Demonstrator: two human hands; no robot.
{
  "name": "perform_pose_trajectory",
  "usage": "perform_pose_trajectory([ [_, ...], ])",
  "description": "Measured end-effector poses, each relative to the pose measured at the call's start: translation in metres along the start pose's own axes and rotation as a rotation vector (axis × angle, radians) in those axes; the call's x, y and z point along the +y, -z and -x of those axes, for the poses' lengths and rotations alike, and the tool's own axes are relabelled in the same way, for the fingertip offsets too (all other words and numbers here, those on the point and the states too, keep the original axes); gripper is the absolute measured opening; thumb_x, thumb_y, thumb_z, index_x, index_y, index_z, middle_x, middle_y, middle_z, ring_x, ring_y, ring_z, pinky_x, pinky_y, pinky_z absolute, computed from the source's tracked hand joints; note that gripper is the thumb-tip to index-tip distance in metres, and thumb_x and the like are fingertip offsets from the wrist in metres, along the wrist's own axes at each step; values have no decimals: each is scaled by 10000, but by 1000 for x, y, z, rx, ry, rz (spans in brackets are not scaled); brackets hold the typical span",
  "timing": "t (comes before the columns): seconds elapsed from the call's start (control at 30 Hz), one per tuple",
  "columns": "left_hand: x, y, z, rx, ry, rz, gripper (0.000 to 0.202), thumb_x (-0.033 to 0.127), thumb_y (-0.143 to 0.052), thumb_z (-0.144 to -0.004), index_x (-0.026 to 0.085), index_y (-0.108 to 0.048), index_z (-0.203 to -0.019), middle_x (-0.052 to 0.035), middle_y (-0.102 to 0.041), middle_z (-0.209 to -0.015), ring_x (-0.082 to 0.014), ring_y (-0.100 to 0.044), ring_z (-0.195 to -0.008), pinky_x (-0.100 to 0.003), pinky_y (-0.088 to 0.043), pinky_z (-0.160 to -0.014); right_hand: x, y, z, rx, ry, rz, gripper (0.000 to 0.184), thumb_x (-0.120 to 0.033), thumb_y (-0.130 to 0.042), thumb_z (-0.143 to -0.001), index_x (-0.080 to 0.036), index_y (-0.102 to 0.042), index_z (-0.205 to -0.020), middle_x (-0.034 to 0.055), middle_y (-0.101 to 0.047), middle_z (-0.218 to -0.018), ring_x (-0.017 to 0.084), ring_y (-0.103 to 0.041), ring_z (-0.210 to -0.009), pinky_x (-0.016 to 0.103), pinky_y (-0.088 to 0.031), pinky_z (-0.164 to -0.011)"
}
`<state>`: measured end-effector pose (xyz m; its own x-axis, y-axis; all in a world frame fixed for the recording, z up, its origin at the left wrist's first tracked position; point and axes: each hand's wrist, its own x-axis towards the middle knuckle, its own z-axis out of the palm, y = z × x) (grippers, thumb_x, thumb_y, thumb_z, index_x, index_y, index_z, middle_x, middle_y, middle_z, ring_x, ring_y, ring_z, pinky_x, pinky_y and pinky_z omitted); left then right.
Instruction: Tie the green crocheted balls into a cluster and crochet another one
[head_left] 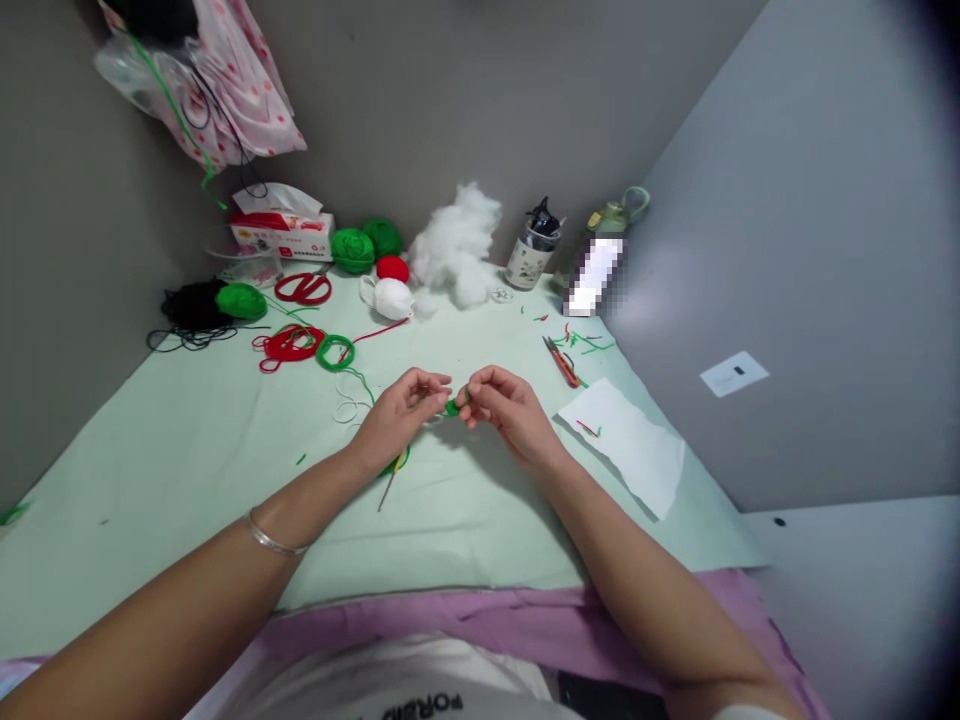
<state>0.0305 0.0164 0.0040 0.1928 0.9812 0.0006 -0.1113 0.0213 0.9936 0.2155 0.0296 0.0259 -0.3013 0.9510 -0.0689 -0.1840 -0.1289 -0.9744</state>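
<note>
Between my two hands is a small green crochet piece (452,407), pinched in the fingertips over the middle of the table. My left hand (405,410) closes on its left side, and my right hand (504,408) grips its right side with thumb and forefinger. Fingers cover most of the piece, so its shape is hidden. Below my left wrist a crochet hook (387,490) with a yellow part lies on the table beside some green yarn. A strand of green yarn (365,382) runs from a green loop toward my left hand.
Red yarn (292,343), red-handled scissors (303,288), green yarn balls (352,250) and white stuffing (457,245) lie toward the back. Orange thread snips (562,364) and a white paper sheet (630,450) are at right. Grey partition walls close in the table's back and right side.
</note>
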Motion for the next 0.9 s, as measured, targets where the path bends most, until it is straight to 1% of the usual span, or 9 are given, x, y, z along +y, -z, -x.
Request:
perform_pose_trajectory([
  [0.1, -1, -4, 0, -60, 10, 68, 325, 381, -796, -771, 201, -536, -846, -65, -729, -1057, -208, -728, -924, -371, -553, -872, 1, -3, 1, 9, 54, 23, 238, -392, -796, -801, -201, -653, -806, 14, -730, -787, 134, -666, -676, 290, -552, -670],
  [0.17, -1, -5, 0, -65, 11, 91, 342, 369, -813, -752, 208, -519, -820, -4, -695, -870, -170, -706, -789, -327, -553, -775, 2, -3, 1, 24, 67, 42, 224, -390, -788, -802, -204, -662, -798, 19, -732, -800, 145, -672, -699, 306, -557, -689],
  [0.23, 0, -6, 1, -57, 12, 96, 294, 347, -810, -755, 208, -561, -827, 32, -650, -789, -137, -667, -714, -295, -543, -726, 3, -2, 0, 64, 81, 98, 201, -381, -774, -800, -203, -681, -798, 22, -732, -811, 148, -667, -705, 305, -545, -686],
  [0.4, 3, -3, 1, -59, 62, 78, 135, 296, -782, -762, 193, -730, -831, 11, -684, -753, -153, -664, -735, -321, -566, -786, 5, 3, -3, 174, 143, 240, 136, -323, -738, -810, -190, -712, -796, -23, -632, -658, 113, -545, -598, 269, -452, -627],
  [0.47, 2, -2, 1, -56, 100, 81, 119, 283, -782, -752, 187, -768, -821, -6, -717, -768, -172, -688, -770, -351, -565, -846, 6, 3, -3, 196, 175, 267, 120, -309, -728, -820, -193, -708, -797, -29, -615, -675, 108, -525, -599, 269, -436, -627],
  [0.57, -1, -2, 0, -59, 152, 120, 202, 299, -801, -734, 189, -810, -903, -33, -772, -872, -200, -724, -844, -380, -552, -921, 8, 0, 0, 206, 246, 325, 95, -281, -740, -812, -202, -716, -765, -8, -628, -777, 119, -544, -665, 272, -440, -643],
  [0.67, 0, 0, -1, -84, 178, 183, 258, 405, -799, -754, 177, -811, -873, -68, -785, -889, -220, -718, -872, -375, -553, -912, 12, -4, 4, 111, 428, 533, 63, -253, -715, -861, -217, -758, -831, 28, -639, -898, 136, -572, -744, 271, -465, -653],
  [0.77, 3, 2, -2, -82, 197, 226, 310, 468, -838, -724, 168, -785, -779, -78, -765, -812, -217, -692, -817, -352, -561, -828, 17, -5, 7, 5, 675, 866, 154, -222, -612, -964, -213, -765, -972, 59, -640, -938, 142, -588, -771, 269, -481, -653],
  [0.9, 4, 4, -4, -43, 212, 254, 296, 415, -883, -671, 170, -741, -756, -40, -726, -757, -164, -663, -740, -301, -554, -768, 21, -4, 8, 28, 813, 1136, 193, -195, -553, -1005, -207, -743, -978, 78, -673, -965, 152, -632, -809, 265, -491, -652],
])
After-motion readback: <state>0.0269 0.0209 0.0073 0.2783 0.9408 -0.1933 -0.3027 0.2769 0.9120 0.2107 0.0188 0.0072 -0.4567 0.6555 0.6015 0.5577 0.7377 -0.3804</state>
